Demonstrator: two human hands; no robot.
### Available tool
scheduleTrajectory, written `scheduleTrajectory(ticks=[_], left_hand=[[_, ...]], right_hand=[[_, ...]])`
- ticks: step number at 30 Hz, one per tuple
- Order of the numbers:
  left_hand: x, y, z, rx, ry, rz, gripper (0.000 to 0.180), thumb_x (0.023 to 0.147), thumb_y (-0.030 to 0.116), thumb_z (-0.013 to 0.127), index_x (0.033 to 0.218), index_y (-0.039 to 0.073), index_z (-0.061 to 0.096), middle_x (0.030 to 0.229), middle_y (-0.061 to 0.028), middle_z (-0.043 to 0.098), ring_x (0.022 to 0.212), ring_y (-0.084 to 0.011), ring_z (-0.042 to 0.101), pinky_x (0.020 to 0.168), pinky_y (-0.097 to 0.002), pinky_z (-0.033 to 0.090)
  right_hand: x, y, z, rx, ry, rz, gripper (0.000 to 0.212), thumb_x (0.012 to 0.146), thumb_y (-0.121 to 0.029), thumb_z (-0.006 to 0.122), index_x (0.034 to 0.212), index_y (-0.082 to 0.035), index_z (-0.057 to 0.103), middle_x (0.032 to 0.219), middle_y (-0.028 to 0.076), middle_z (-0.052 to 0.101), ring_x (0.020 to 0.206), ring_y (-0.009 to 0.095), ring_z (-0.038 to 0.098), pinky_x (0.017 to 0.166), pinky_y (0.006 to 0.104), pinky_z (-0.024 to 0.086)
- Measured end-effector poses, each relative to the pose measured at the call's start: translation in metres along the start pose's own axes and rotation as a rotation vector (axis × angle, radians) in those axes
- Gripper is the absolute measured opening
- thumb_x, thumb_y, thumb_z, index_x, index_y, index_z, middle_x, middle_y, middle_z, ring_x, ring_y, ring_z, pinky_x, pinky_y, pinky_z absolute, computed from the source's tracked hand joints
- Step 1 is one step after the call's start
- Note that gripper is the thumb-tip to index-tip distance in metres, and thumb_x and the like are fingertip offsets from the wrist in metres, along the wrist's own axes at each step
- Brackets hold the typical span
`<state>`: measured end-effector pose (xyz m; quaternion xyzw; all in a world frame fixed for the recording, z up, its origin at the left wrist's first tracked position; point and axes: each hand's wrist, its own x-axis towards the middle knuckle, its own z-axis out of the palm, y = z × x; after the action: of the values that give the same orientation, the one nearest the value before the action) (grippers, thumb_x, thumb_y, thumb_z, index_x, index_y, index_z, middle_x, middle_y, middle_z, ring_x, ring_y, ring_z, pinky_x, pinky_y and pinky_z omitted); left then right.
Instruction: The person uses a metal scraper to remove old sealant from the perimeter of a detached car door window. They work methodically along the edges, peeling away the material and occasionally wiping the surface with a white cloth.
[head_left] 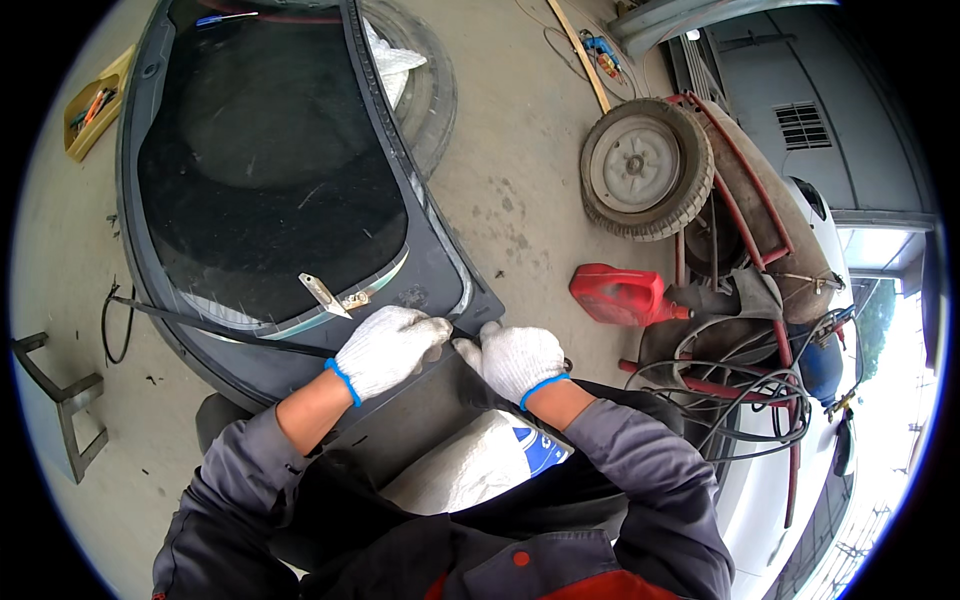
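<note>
With our white cloth-gloved left hand [385, 350] we pinch the long black rubbery strip [230, 334], likely to steady it, but cannot tell how our white cloth-gloved right hand [522, 362] grips.

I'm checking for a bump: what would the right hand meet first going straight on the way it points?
The right hand would likely meet the gloved left hand first, across a narrow gap; their relative depth is unclear.

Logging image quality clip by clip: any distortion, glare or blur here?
Head view: fisheye bending, black corners; head view: outdoors at far right washed out; head view: left hand and right hand fairly sharp, without obvious motion blur; head view: dark glass, no strong glare.
</note>
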<state>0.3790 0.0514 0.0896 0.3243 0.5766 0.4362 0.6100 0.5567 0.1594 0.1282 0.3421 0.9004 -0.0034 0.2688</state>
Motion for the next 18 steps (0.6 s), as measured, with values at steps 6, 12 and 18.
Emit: scheduleTrajectory(ticks=[6,12,18], left_hand=[[0.0,-0.001,0.0,0.052,-0.006,0.037,0.048,0.095,0.039,0.055,0.071,-0.002,0.066,0.061,-0.0143,0.059,0.061,-0.0237,0.059,0.062,-0.0381,0.045],[-0.006,0.01,-0.002,0.013,-0.009,-0.028,0.045,0.094,0.036,0.056,0.073,-0.003,0.066,0.062,-0.0139,0.061,0.061,-0.0216,0.06,0.062,-0.0361,0.046],[-0.005,0.012,-0.006,-0.047,-0.043,-0.089,0.041,0.094,0.034,0.059,0.083,-0.004,0.069,0.068,-0.0072,0.062,0.062,-0.014,0.056,0.06,-0.0302,0.047]], right_hand=[[0.003,0.003,0.0,0.017,0.005,-0.027,0.057,0.096,-0.058,0.051,0.086,-0.005,0.07,0.067,0.017,0.069,0.061,0.034,0.07,0.055,0.0493,0.055],[0.012,0.004,-0.014,0.064,-0.103,0.022,0.061,0.099,-0.057,0.045,0.092,-0.002,0.07,0.078,0.022,0.071,0.073,0.039,0.072,0.067,0.0508,0.057],[0.016,0.003,-0.02,0.056,-0.139,0.081,0.061,0.098,-0.057,0.046,0.092,-0.003,0.071,0.082,0.021,0.072,0.078,0.038,0.072,0.071,0.0503,0.057]])
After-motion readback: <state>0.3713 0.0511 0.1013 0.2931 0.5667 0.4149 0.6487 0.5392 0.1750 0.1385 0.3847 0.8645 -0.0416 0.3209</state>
